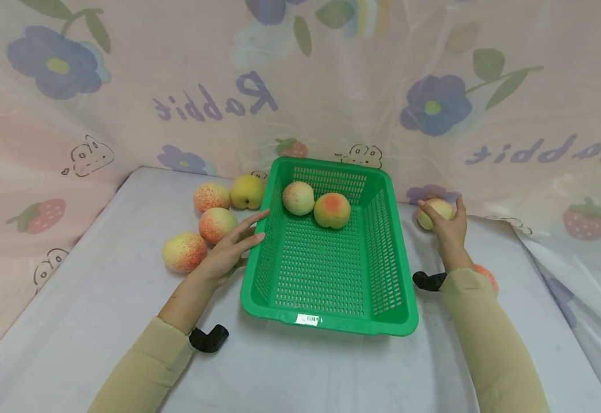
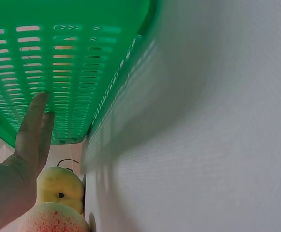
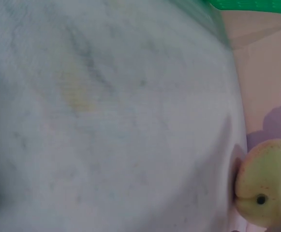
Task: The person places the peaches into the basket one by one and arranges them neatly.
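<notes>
"Taking stock: how far along does the gathering look?"

"About a quarter, I judge. Item, one green basket (image 1: 320,275), mid-tabletop (image 1: 331,373). Inside, two: a dotted peach (image 1: 298,198) and an orange-topped peach (image 1: 332,210), side by side toward the far end. Outside, apparently left to do, six."

"List the six."

"Left of the basket, four: a yellow apple (image 1: 247,191), a far peach (image 1: 211,197), a middle peach (image 1: 217,225), a near peach (image 1: 184,252). Right of it, two: a pale peach (image 1: 437,213) by the curtain (image 1: 331,126), and a reddish fruit (image 1: 488,278), mostly covered by the right sleeve (image 1: 491,327), so its kind is only a fair guess."

"Hands?"

"Left hand (image 1: 223,255): fingers straight and spread, set against the basket's left side. Right hand (image 1: 450,229): thumb and fingers pinching the pale peach from either side; how firmly, I cannot tell."

"Differences between views?"

"Left wrist view: two fingers against the slotted outer wall, which the head view hides, plus a dark hole (image 2: 61,195) in the yellow apple, facing the camera. Right wrist view: a dark pit (image 3: 261,198) in the pale peach, unseen from above; almost nothing of the hand. Head view alone: the basket's contents laid out plainly."
</notes>
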